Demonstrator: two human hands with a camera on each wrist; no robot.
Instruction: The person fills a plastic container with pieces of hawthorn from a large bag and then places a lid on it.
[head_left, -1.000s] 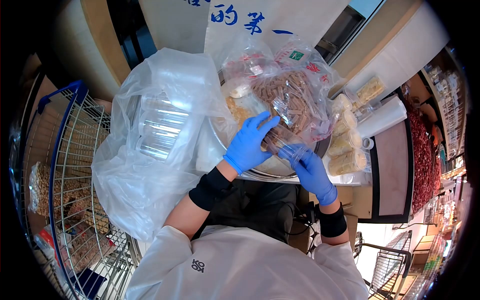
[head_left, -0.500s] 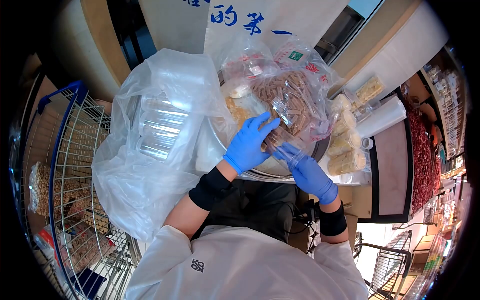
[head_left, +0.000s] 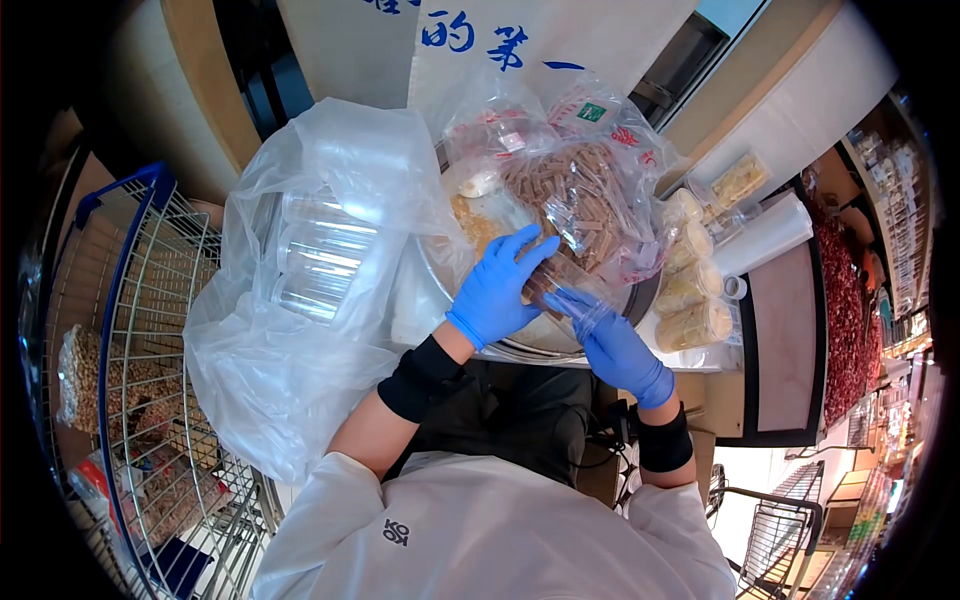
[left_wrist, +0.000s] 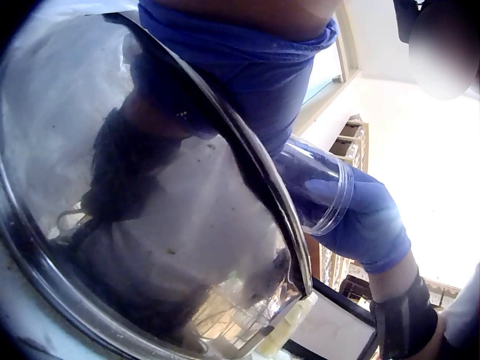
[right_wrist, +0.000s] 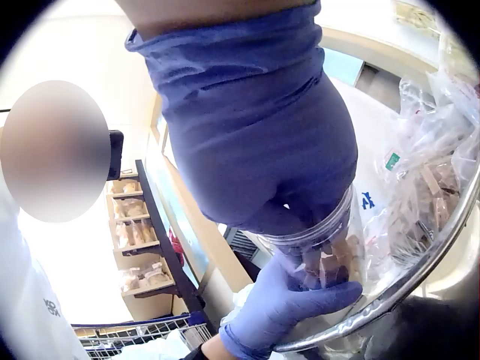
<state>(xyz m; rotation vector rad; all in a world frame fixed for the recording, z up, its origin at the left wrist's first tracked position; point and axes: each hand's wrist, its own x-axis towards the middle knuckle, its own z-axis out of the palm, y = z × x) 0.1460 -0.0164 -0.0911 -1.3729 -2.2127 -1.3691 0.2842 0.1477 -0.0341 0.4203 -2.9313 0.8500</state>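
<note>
My gloved left hand (head_left: 495,290) grips a clear plastic jar (head_left: 572,280) around its side, with the jar lying tilted and its mouth towards my right hand. The gloved right hand (head_left: 628,355) has its fingers reaching straight in through that mouth. Brown stick-shaped pieces (right_wrist: 332,264) show inside the jar, beyond the right fingertips, in the right wrist view. Just past the jar, a clear bag of brown sticks (head_left: 580,205) lies on a round metal tray (left_wrist: 281,199). In the left wrist view the jar's ridged rim (left_wrist: 345,196) encircles the right fingers.
Filled jars (head_left: 690,280) line the right side of the table, near a white roll (head_left: 770,235). A large plastic bag (head_left: 310,390) with clear empty jars (head_left: 325,250) covers the left side. A wire cart (head_left: 150,330) stands farther left.
The right hand has shifted slightly up and left, its fingers now farther inside the jar. My left hand keeps its grip in nearly the same place.
</note>
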